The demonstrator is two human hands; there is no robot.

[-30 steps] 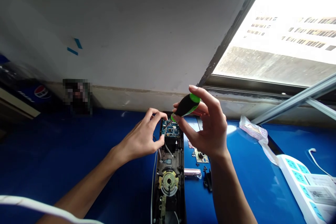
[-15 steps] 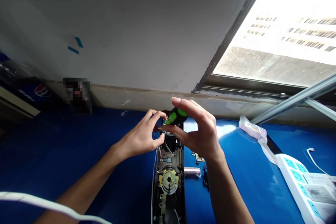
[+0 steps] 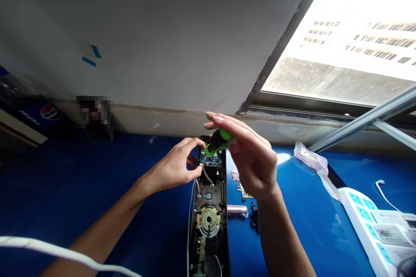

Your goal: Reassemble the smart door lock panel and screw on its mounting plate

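On the blue tabletop stretches a long, narrow, opened black device housing (image 3: 223, 201), with a blue-green circuit board (image 3: 212, 160) at its far end. My left hand (image 3: 173, 162) grips the housing's left edge by the board, thumb and index finger apart around thin wires (image 3: 207, 176). In my right hand (image 3: 251, 151) is a green and black screwdriver (image 3: 217, 140), tilted with its lower end over the board. Its tip is hidden. A round metal part (image 3: 209, 220) sits lower in the housing.
Right of the housing lie a pink-silver cylinder (image 3: 238, 211), a small red board (image 3: 235, 175) and black screws (image 3: 252, 204). Farther right are a plastic packet (image 3: 310, 158) and a white power strip (image 3: 360, 225). A white cable (image 3: 65, 253) crosses the lower left.
My right hand has turned and its fingers have shifted on the screwdriver, uncovering more of the board. The screwdriver leans at a changed angle. My left hand stays nearly in place.
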